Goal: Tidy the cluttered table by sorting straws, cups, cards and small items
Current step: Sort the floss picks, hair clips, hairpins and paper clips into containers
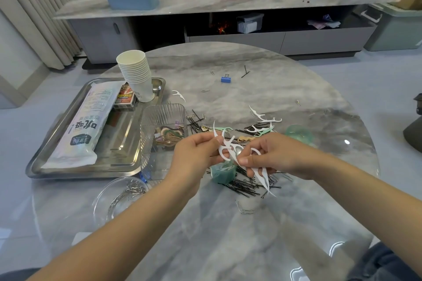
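Note:
My left hand [195, 153] pinches white floss picks [225, 146] above the table centre. Close beside it, my right hand [277, 155] grips a bunch of white floss picks [262, 177] that point down and to the right. Under the hands stands a small teal container [222, 173] with picks inside. Black hairpins [242, 186] lie heaped around it. More floss picks [265, 122] and hairpins lie just beyond the hands. A steel tray [118, 150] on the left holds a pack of straws [85, 128], a stack of paper cups [137, 75] and a card box [124, 98].
A clear ribbed box [164, 118] with small items stands beside the tray. A glass bowl [109, 198] of paper clips sits near left. A teal lid [299, 133] lies right of the hands. A blue binder clip [225, 79], a hairpin and stray paper clips lie farther back.

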The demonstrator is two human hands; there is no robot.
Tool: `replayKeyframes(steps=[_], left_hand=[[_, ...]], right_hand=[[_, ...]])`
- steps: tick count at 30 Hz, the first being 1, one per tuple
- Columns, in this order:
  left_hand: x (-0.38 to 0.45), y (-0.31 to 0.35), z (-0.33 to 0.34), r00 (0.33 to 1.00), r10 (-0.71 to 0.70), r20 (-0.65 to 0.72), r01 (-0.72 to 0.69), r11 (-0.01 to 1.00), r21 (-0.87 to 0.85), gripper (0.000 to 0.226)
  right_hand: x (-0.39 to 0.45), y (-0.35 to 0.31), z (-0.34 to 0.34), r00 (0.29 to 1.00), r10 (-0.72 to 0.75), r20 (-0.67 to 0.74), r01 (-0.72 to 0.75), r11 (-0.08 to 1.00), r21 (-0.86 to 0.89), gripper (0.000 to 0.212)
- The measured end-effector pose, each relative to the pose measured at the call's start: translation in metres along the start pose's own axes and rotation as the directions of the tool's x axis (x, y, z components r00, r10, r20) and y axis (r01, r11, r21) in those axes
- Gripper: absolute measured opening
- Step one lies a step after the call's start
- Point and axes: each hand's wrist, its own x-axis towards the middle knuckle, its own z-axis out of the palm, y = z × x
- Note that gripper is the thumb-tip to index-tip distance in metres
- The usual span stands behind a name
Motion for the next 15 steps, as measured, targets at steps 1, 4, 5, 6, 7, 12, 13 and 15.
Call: replayKeyframes(steps=[1,4,5,6,7,12,13,15], left_hand=[[0.000,0.000,0.000,1.000,0.003,-0.004,-0.003,1.000,-0.005,0.006],[-0.001,-0.001,0.002,1.000,0.005,-0.004,-0.005,0.999,-0.040,0.006],[-0.001,-0.001,0.002,1.000,0.001,-0.004,-0.001,0.999,-0.048,0.005],[-0.001,-0.001,0.002,1.000,-0.003,-0.007,0.002,0.999,-0.052,0.006],[-0.001,0.000,0.001,1.000,-0.002,-0.011,0.001,0.998,-0.057,0.008],[0.000,-0.002,-0.002,0.994,0.094,-0.047,-0.093,0.995,0.032,0.004],[0.000,-0.003,-0.001,0.987,0.158,-0.041,-0.154,0.985,0.081,0.008],[0.000,-0.006,-0.001,0.949,0.315,0.006,-0.312,0.938,0.153,0.016]], right_hand=[[0.000,0.000,0.001,1.000,-0.002,0.003,0.002,1.000,-0.005,0.006],[0.002,0.000,0.005,1.000,-0.008,0.002,0.008,1.000,-0.018,0.007],[0.002,0.000,0.005,1.000,-0.007,0.005,0.007,1.000,-0.019,0.008],[0.002,0.000,0.005,1.000,-0.003,0.011,0.003,1.000,-0.014,0.010],[0.001,-0.001,0.003,1.000,0.008,0.018,-0.008,1.000,0.001,0.011],[0.000,-0.001,-0.006,0.988,0.112,0.104,-0.125,0.984,0.124,0.013],[0.000,-0.001,-0.007,0.984,0.132,0.122,-0.149,0.979,0.143,0.013],[0.001,-0.001,-0.008,0.977,0.152,0.152,-0.177,0.970,0.165,0.013]])
